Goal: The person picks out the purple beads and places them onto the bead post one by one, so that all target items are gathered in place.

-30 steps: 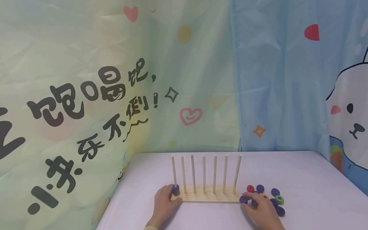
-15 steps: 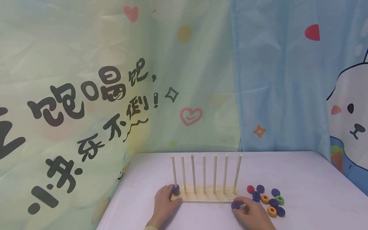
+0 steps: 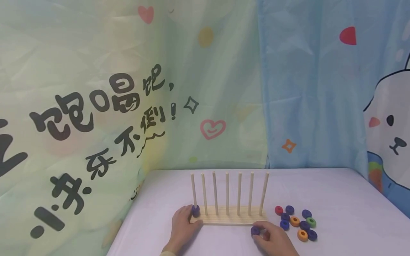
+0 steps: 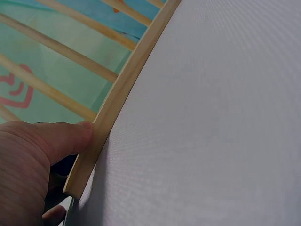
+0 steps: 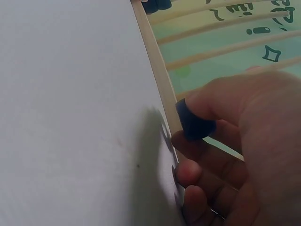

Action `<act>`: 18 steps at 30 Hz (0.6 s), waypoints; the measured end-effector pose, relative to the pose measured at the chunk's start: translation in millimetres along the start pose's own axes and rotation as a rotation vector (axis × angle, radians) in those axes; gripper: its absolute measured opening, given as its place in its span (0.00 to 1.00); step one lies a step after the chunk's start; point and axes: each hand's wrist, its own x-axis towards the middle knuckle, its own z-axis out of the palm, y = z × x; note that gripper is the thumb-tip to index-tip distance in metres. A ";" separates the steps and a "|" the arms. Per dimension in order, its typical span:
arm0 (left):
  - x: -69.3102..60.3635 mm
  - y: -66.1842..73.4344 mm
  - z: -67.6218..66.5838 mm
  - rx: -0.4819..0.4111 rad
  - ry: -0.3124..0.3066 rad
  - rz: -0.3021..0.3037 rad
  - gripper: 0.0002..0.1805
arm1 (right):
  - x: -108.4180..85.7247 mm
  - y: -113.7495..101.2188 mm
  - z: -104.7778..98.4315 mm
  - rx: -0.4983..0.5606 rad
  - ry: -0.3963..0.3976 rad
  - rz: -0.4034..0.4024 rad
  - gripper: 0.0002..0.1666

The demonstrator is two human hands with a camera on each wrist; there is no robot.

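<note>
Dark blue ring (image 3: 255, 231), pinched between the thumb and fingers of a person's right hand (image 3: 274, 239), just in front of the right part of a pale wooden pegboard (image 3: 221, 217); whether the ring touches the tabletop (image 3: 160, 199) cannot be told. The pegboard stands well in from the tabletop's far edge and roughly parallel to it, with seven thin pegs (image 3: 227, 193) rising in a row. At the foot of the leftmost peg sits a second ring (image 3: 195, 212), also dark blue. The left hand (image 3: 184, 225) grips the board's left end, close beside that ring, its thumb (image 4: 70, 141) pressed to the front edge and its other fingers mostly hidden. Between the board and the tabletop's right edge lie ten loose rings: one red ring (image 3: 278, 212), one green ring (image 3: 311, 224), two orange rings (image 3: 292, 223) and six dark blue ones. Behind the far edge hang a pale green curtain (image 3: 224, 71) with black Chinese characters and a blue curtain (image 3: 310, 89).
</note>
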 end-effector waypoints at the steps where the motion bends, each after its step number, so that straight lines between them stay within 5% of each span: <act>1: 0.1 -0.5 0.3 -0.001 -0.001 -0.002 0.33 | -0.1 -0.6 0.3 0.001 -0.002 0.001 0.21; 18: -0.1 -1.0 0.7 -0.007 -0.015 -0.027 0.34 | -6.3 -12.4 10.4 0.179 -0.042 -0.017 0.27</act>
